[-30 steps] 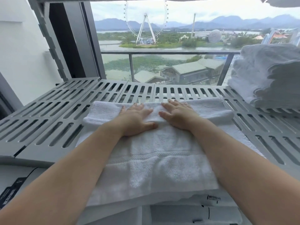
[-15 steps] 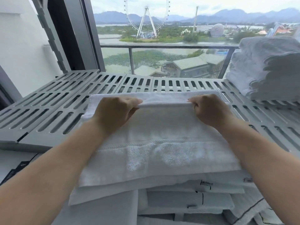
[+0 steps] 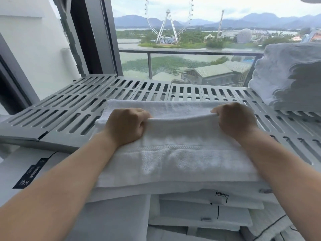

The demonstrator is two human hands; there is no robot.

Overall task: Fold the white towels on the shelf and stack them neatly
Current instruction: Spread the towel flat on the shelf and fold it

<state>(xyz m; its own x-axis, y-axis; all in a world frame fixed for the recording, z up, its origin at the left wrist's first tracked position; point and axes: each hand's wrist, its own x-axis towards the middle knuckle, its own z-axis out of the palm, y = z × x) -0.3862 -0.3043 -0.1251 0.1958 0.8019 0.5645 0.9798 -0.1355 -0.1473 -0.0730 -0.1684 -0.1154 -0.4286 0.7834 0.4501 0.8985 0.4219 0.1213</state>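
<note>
Shelf: a grey slotted shelf (image 3: pixel 121 94) of flat panels runs across the view, with bare slats to the left of the hands and behind them.
Right side: a pile of folded white towels (image 3: pixel 286 79) sits on the shelf's far right, well apart from the hands, its scalloped folded edges facing left.
Below the shelf: folded white linens with thin black piping and a small printed label (image 3: pixel 199 211) lie stacked under the front edge; a black tag (image 3: pixel 29 174) shows on a white item at lower left.
Behind: a glass balcony railing with a dark top rail (image 3: pixel 191 53), then water, rooftops, a white Ferris wheel (image 3: pixel 167 23) and hazy hills.
Left: a white wall (image 3: pixel 26 49) and a dark window frame (image 3: pixel 97 32).
In the way: nothing lies between the hands and the cloth; both forearms cross over its near part.
Task thing: the white terry towel (image 3: pixel 173 153) lies on the front middle of the shelf, its near edge overhanging the linens; a far layer lies flat beyond the hands.
Left hand (image 3: pixel 126 126): knuckles up, fingers curled around the raised fold, grasping it.
Right hand (image 3: pixel 236 119): likewise clenched on that fold, thumb and fingers pinching its edge.
Fold: held just above the layer beneath, dipping slightly between the two hands.
</note>
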